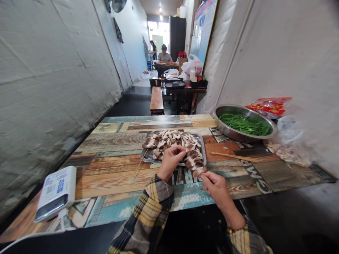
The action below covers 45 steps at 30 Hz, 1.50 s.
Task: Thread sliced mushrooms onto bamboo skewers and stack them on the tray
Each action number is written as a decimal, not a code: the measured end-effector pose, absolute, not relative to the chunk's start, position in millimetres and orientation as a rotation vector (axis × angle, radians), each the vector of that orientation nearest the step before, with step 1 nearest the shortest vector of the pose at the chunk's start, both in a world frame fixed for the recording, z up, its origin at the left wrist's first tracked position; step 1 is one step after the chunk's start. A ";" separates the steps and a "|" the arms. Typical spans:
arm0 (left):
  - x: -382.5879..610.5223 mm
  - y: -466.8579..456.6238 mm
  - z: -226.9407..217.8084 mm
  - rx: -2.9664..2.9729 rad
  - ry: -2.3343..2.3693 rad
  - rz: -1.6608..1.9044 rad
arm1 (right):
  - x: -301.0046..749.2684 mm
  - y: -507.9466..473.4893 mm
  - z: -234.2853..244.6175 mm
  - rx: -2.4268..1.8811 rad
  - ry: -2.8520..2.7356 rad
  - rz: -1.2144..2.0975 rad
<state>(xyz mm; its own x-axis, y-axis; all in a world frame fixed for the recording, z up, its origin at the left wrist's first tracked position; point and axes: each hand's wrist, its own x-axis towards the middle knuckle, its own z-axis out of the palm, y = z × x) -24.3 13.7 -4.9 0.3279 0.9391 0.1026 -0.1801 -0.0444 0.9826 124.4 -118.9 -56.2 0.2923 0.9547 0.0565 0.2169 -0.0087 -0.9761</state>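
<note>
A skewer of brown-capped oyster mushrooms [194, 163] slants over the near right edge of a metal tray [203, 148]. My right hand [217, 187] pinches its near end between thumb and fingers. At the far end of the skewer, my left hand [171, 159] has thumb and fingertips pinched together beside the mushrooms; what lies between them is too small to make out. Torn mushroom pieces [173, 135] are heaped in the tray. Another loaded mushroom skewer [151, 141] rests on the tray's left side, its bare sticks [140, 164] reaching over the rim onto the table.
Loose bamboo skewers [235, 156] lie right of the tray. Behind them stands a steel bowl [221, 128] of green chives, with plastic bags [290, 128] beside it. A white box-like device [57, 192] with a cable sits at left. Two people are farther back.
</note>
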 end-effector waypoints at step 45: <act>-15.7 3.4 -4.0 1.168 0.768 1.023 | 125.7 -118.1 -60.6 -1.497 -1.219 0.788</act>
<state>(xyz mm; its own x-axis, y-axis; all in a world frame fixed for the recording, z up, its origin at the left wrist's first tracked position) -15.7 3.4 -4.0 0.3670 0.9299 0.0242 -0.2359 0.0679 0.9694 125.7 -118.1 -60.6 0.2773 0.9551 0.1044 0.2974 0.0179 -0.9546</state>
